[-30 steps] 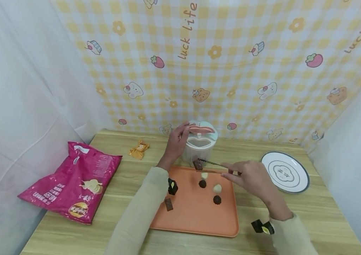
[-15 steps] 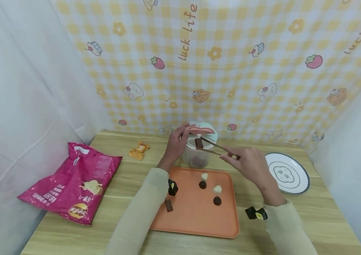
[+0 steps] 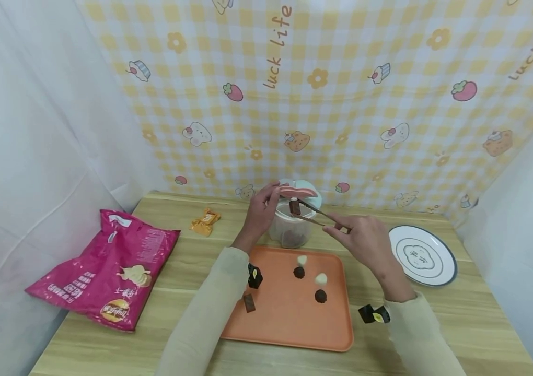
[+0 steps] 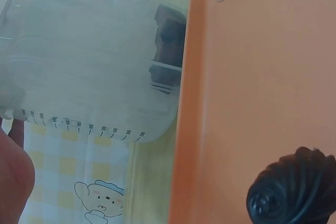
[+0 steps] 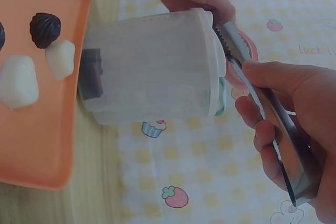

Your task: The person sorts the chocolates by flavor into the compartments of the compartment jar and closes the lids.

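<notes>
A translucent jar (image 3: 290,234) stands behind the orange tray, its pink lid flap (image 3: 298,192) raised. My left hand (image 3: 261,211) holds the flap from the left side. In my right hand (image 3: 365,240) are metal tongs (image 5: 278,124), gripped along their arms. Between the tongs' tips a brown chocolate piece (image 3: 294,208) hangs at the jar's opening. Through the jar's wall, dark pieces (image 4: 170,35) show at the bottom. On the orange tray (image 3: 294,326) lie another chocolate bar piece (image 3: 249,303), dark swirled chocolates (image 3: 320,296) and white ones (image 3: 321,279).
A pink chip bag (image 3: 111,271) lies on the left of the wooden table, with gold-wrapped candies (image 3: 205,222) behind it. At the right is a white plate (image 3: 424,256) with a dark rim. A checked cloth (image 3: 318,115) hangs behind the table.
My right hand has raised the tongs and chocolate piece from in front of the jar up to its opening, then shifted slightly. My left hand stays at the flap.
</notes>
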A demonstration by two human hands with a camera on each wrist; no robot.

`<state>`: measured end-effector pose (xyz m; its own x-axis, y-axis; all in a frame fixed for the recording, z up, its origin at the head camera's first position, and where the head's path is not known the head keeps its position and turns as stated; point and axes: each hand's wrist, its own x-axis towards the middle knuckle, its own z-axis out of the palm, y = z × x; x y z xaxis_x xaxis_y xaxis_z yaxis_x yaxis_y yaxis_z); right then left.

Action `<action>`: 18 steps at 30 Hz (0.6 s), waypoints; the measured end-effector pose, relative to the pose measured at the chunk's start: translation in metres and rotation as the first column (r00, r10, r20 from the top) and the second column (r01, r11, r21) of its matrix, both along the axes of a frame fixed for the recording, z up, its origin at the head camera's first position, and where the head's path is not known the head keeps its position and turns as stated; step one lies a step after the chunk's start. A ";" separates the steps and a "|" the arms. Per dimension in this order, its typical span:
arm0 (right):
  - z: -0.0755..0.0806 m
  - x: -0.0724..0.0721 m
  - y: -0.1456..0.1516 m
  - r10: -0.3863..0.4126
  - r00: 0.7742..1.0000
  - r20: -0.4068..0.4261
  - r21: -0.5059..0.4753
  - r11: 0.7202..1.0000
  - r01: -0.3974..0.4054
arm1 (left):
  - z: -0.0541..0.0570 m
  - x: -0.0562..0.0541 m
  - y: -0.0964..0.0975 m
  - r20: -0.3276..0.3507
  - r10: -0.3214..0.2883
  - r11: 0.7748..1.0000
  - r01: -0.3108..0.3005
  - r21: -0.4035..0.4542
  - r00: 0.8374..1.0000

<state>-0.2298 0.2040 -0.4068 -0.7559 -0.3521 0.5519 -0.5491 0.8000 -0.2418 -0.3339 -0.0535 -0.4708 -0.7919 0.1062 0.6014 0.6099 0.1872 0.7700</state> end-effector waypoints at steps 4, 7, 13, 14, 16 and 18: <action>-0.001 0.000 -0.001 -0.004 1.000 0.015 0.005 1.000 0.004 | 0.000 -0.001 0.000 0.002 0.003 1.000 -0.003 -0.009 1.000; -0.001 -0.001 -0.002 0.003 1.000 0.017 0.009 1.000 -0.003 | 0.000 -0.001 0.000 0.005 0.008 1.000 -0.008 -0.010 1.000; -0.002 -0.001 -0.003 -0.002 1.000 0.013 0.013 1.000 0.002 | 0.001 0.000 0.000 0.003 0.007 1.000 -0.007 -0.002 1.000; -0.002 0.000 -0.003 -0.004 1.000 0.014 0.013 1.000 0.004 | 0.001 0.000 -0.001 0.003 0.006 1.000 -0.006 -0.001 1.000; -0.002 0.000 -0.003 -0.009 1.000 0.017 0.011 1.000 0.008 | 0.001 0.000 0.000 0.002 0.002 1.000 -0.002 0.005 1.000; -0.002 0.000 -0.003 -0.012 1.000 0.024 0.008 1.000 0.011 | 0.000 0.000 0.000 0.005 0.001 1.000 -0.001 0.005 1.000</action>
<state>-0.2299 0.2014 -0.4090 -0.7727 -0.3476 0.5311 -0.5341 0.8082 -0.2481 -0.3343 -0.0537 -0.4705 -0.7948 0.1021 0.5983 0.6061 0.1837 0.7738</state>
